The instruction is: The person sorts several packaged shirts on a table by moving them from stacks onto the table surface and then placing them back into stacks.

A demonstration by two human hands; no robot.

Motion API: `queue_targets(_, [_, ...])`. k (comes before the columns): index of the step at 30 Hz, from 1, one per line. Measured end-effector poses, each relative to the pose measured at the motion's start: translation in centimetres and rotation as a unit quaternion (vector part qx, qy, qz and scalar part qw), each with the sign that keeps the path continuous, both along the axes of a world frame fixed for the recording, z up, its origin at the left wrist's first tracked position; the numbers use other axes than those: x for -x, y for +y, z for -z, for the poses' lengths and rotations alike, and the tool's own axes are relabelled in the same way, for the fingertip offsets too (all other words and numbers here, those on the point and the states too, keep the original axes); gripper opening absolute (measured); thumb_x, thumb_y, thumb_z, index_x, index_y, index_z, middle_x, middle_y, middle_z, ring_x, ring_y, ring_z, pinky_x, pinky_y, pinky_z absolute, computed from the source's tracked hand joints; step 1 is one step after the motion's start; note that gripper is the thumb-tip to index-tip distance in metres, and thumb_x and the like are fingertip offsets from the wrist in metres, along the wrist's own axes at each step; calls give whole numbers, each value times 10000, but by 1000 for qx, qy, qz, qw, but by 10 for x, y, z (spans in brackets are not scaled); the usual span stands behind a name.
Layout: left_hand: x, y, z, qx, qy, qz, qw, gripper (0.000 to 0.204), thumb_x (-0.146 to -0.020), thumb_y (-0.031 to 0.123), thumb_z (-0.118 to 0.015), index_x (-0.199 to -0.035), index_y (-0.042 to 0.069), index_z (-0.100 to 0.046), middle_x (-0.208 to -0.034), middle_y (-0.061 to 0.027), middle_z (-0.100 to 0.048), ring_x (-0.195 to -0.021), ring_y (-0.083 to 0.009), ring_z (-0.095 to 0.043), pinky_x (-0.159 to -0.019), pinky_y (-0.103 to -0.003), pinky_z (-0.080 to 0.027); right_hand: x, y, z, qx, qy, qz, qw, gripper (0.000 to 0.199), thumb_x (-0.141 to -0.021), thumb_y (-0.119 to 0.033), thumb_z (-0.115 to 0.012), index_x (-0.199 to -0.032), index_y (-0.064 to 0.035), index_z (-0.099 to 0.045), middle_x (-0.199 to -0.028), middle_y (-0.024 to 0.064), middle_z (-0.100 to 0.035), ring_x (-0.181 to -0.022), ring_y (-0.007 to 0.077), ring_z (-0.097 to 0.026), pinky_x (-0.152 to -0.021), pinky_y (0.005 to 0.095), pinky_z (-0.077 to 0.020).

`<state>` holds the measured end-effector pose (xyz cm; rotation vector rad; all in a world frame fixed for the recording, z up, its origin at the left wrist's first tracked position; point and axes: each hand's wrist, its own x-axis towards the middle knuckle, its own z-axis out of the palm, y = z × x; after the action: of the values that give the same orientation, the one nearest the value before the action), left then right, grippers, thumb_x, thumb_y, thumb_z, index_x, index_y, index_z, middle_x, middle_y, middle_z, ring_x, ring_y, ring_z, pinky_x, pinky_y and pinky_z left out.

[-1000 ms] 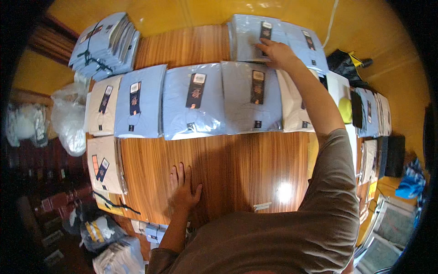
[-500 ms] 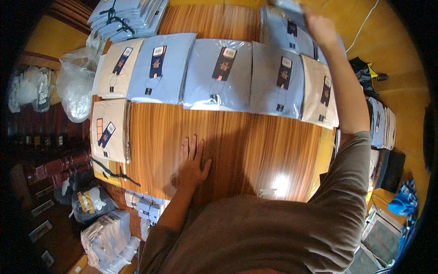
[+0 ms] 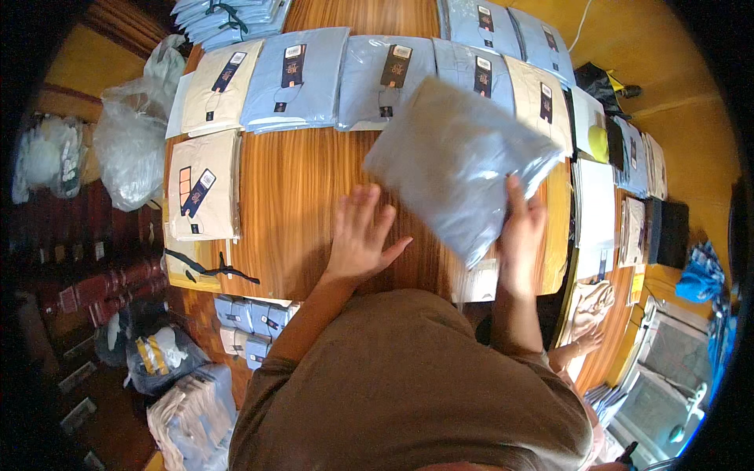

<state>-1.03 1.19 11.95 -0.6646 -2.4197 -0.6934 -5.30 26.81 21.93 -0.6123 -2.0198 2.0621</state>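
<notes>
- Left hand (image 3: 363,239), yours: at the centre of the view, over the bare wooden tabletop (image 3: 290,180); palm down, fingers spread toward 12 o'clock, thumb stretched toward 2. Whether it touches the wood, you cannot tell.
- Right hand (image 3: 521,231), yours: at 3 o'clock; thumb on top, pinching the near right edge of the blue packet; fingers partly hidden.
- Blue packet (image 3: 463,161), plastic-wrapped: at 1 to 2 o'clock, tilted, blurred, hiding the lower part of a packet behind.
- Row of packets (image 3: 294,102), cream at both ends, blue between: from 10 to 2 o'clock; each bears a dark oblong tag, those at left with a white patch on top; small print.
- Cream packet (image 3: 204,212): at 9 to 10 o'clock; one dark tag, one strip of orange blocks.
- Black cord (image 3: 212,271): between 8 and 9 o'clock.
- Tied blue stack (image 3: 228,20): at 11 o'clock.
- Clear plastic bag (image 3: 129,149): beyond the table, between 9 and 10 o'clock.
- Co-worker's hand (image 3: 587,343): at 4 o'clock, near cream cloth (image 3: 591,304).
</notes>
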Motion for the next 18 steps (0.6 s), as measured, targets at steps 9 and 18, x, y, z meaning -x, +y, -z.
queue_targets(9, [-30,-43,-5,-271,-226,166,921,414,-905,112,-774,-1296,19,-674,-1238,-153,-720,-1172,-282,-688,-986,-403,-544,-121,-64,-14,206,-34,-114,971,457,-1066,-194,-575,-1454,4,-439,-1258,180,-655,-1026,216,-720,-769,324,-626])
queue_targets(18, [-27,-84,90,-349,-564,29,748,447,-976,354,-740,-1148,-56,-698,-1046,-121,-753,-919,-173,-678,-838,-347,-537,-147,-89,129,-529,22,-282,800,713,-935,-375,-730,-1547,-133,-454,-1674,220,-283,-1527,511,-244,-1204,618,-275])
